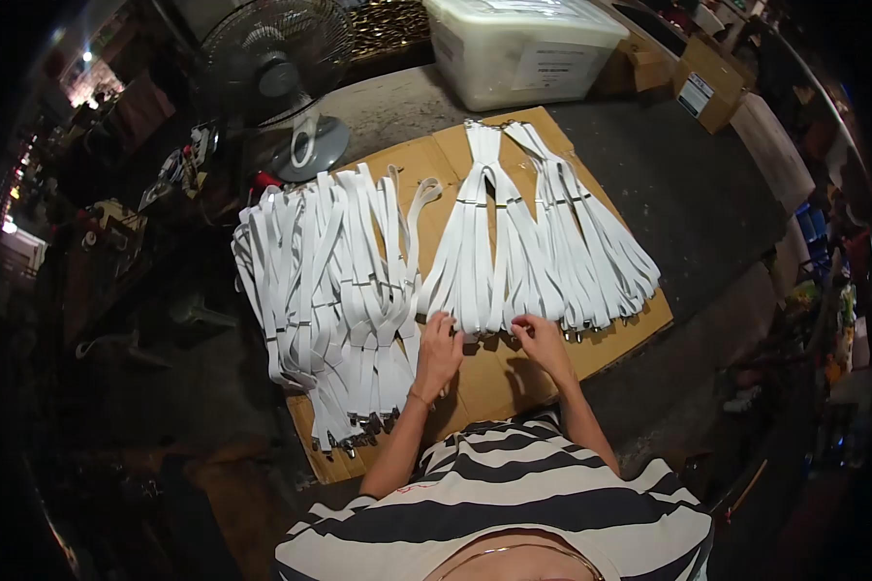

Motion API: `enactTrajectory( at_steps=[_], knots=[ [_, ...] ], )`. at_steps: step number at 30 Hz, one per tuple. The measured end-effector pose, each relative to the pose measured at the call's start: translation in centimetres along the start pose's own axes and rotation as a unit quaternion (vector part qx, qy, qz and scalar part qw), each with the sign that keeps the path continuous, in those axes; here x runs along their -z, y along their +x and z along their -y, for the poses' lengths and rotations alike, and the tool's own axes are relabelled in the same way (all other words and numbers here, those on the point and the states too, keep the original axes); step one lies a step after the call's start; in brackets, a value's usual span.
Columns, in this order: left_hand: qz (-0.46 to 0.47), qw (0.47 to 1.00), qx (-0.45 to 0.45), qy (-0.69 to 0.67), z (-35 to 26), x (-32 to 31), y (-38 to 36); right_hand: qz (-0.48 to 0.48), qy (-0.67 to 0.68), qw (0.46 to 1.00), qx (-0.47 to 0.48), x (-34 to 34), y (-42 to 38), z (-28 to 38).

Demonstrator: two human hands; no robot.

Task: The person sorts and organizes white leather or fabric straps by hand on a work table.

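Note:
White elastic suspenders (494,223) with metal clips lie in two fanned bundles on a flat cardboard sheet (494,387). My left hand (440,351) is at the lower left end of the nearer fan, its fingers curled at the strap ends. At the same fan's lower right corner, my right hand (543,344) has thumb and fingertips drawn together on a strap end. What exactly lies between the fingertips is partly hidden. The second fan of suspenders (591,242) spreads to the right, dark clips showing along its lower edge.
Left of the fans, a looser heap of white suspenders (325,281) covers the cardboard. A fan (279,77) stands on the dark table (669,184) behind it. Farther back are a white plastic tub (523,58) and a cardboard box (709,85).

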State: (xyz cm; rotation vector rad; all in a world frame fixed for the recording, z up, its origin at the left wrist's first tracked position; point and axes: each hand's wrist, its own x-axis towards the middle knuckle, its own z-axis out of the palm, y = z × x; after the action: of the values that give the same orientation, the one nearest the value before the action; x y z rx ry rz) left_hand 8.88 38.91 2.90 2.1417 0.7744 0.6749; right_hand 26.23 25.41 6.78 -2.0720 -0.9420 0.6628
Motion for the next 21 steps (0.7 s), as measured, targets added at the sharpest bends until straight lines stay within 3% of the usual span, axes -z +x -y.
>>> enactTrajectory(
  at_steps=[1,3,6,7,9,15,18,20,21],
  knots=[
    [-0.003,1.0,0.007,0.005,0.0,0.5,-1.2,0.009,0.002,1.0,0.002,-0.2,0.9,0.5],
    [0.019,1.0,-0.002,0.015,-0.2,1.2,-3.2,0.001,-0.094,0.981,0.168,-0.5,3.3,1.8],
    [0.042,0.998,-0.013,0.046,-0.9,2.0,-4.6,0.06,-0.161,0.948,0.268,-2.3,7.3,0.2],
    [0.052,0.997,-0.023,0.055,-1.0,2.1,-4.7,0.061,-0.155,0.949,0.268,-2.3,7.7,0.1],
    [0.052,0.996,-0.034,0.063,-0.7,2.2,-4.5,0.151,-0.329,0.909,0.208,-2.3,8.2,0.1],
    [0.014,0.999,0.028,0.01,-1.1,1.8,-2.2,0.12,-0.341,0.918,0.161,-2.0,7.8,0.1],
    [-0.02,0.998,0.017,0.054,1.0,0.5,0.4,0.097,-0.344,0.923,0.145,-3.0,7.5,-1.0],
    [-0.089,0.979,0.001,0.184,2.5,-0.1,2.4,0.079,-0.358,0.92,0.139,-3.3,7.4,-1.1],
    [-0.089,0.979,-0.001,0.186,2.7,-0.1,3.1,0.067,-0.355,0.922,0.141,-3.3,7.2,-1.2]
  ],
)
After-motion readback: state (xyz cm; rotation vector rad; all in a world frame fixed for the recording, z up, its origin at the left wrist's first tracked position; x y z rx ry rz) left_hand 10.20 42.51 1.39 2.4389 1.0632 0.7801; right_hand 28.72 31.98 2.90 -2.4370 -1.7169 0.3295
